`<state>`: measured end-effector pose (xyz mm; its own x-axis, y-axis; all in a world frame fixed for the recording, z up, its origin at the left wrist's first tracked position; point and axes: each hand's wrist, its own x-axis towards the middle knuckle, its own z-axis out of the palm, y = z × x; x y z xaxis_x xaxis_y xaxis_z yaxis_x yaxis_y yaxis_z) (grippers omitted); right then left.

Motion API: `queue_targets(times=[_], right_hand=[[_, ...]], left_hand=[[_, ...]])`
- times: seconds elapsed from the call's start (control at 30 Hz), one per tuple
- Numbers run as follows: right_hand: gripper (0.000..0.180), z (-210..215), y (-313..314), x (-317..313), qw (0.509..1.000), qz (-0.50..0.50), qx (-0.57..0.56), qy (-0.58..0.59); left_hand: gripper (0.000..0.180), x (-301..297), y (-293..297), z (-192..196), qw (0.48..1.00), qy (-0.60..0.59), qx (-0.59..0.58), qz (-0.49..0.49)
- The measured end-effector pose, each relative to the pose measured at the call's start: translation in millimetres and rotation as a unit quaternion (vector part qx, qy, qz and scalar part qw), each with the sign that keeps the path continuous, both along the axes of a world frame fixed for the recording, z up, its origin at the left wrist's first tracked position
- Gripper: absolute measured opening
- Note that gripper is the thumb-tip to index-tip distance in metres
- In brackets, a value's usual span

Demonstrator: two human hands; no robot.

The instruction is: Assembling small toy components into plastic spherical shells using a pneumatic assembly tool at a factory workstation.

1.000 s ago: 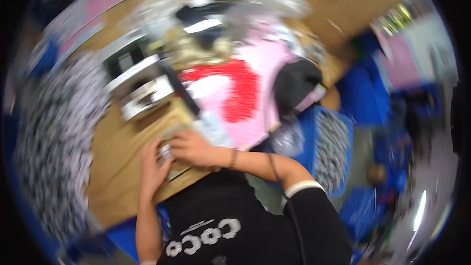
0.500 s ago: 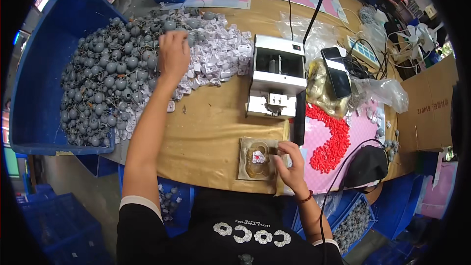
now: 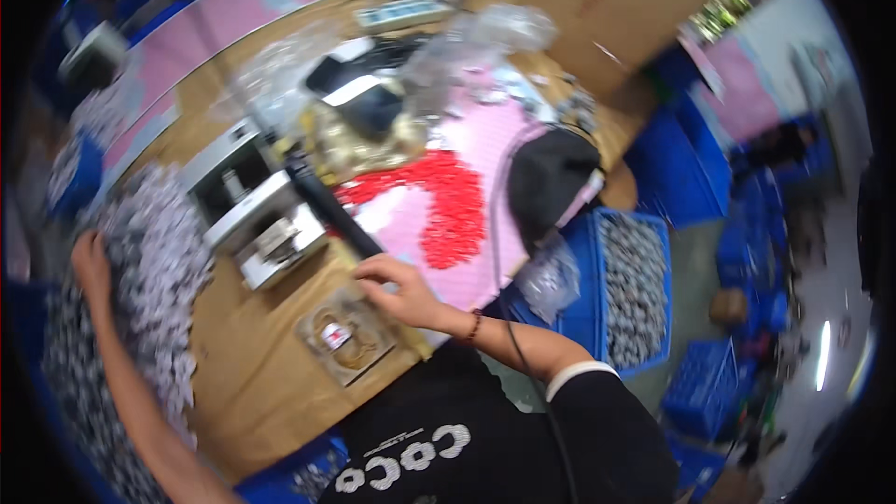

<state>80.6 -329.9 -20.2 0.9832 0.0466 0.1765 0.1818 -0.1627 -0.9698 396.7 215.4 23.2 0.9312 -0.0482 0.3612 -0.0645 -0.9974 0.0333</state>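
My left hand (image 3: 91,266) is at the far left, over the edge of a heap of small grey ball-shaped parts (image 3: 70,341). Its fingers are smeared by motion, so anything in them cannot be made out. White plastic pieces (image 3: 168,266) lie heaped beside it. My right hand (image 3: 399,291) hovers by the upper right corner of a square fixture block (image 3: 350,369), fingers bent, thumb apart, and nothing visible between them. In the block's rounded recess sits a small white piece with a red spot (image 3: 335,336).
Behind the block stands a silver-white bench machine (image 3: 252,201). Red small parts (image 3: 453,210) lie on a pink sheet, near a black cap (image 3: 555,182). A black cable (image 3: 532,373) crosses my right forearm. A blue crate of grey parts (image 3: 635,285) stands at the right.
The view has swung to the right, shifting the table leftward and tilting it, with much blur. My left hand remains at the heap and my right hand beside the block.
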Motion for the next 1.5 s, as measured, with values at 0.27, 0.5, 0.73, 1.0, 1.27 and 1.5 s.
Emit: queue_targets(times=[0.27, 0.5, 0.73, 1.0, 1.27, 1.5], right_hand=[[0.017, 35, 15, 14, 0.988, -0.031, 0.037, -0.149], [0.031, 99, 37, 16, 0.955, 0.044, -0.016, -0.294], [0.029, 65, 47, -12, 0.969, 0.22, 0.114, 0.008], [0.018, 40, 24, -26, 0.977, 0.173, -0.114, -0.052], [0.035, 18, 41, -22, 0.909, 0.194, -0.299, -0.214], [0.03, 13, 49, -9, 0.858, 0.229, -0.383, -0.255]], left_hand=[[0.04, -101, -117, 68, 0.942, 0.012, -0.301, -0.148], [0.038, -272, -240, 68, 0.675, 0.317, -0.637, -0.194], [0.036, -340, -294, 36, 0.374, 0.415, -0.827, 0.06], [0.038, -393, -304, 12, 0.465, 0.399, -0.79, -0.025], [0.037, -426, -297, -10, 0.878, 0.169, -0.423, -0.149], [0.036, -419, -302, -23, 0.905, 0.153, -0.358, -0.174]])
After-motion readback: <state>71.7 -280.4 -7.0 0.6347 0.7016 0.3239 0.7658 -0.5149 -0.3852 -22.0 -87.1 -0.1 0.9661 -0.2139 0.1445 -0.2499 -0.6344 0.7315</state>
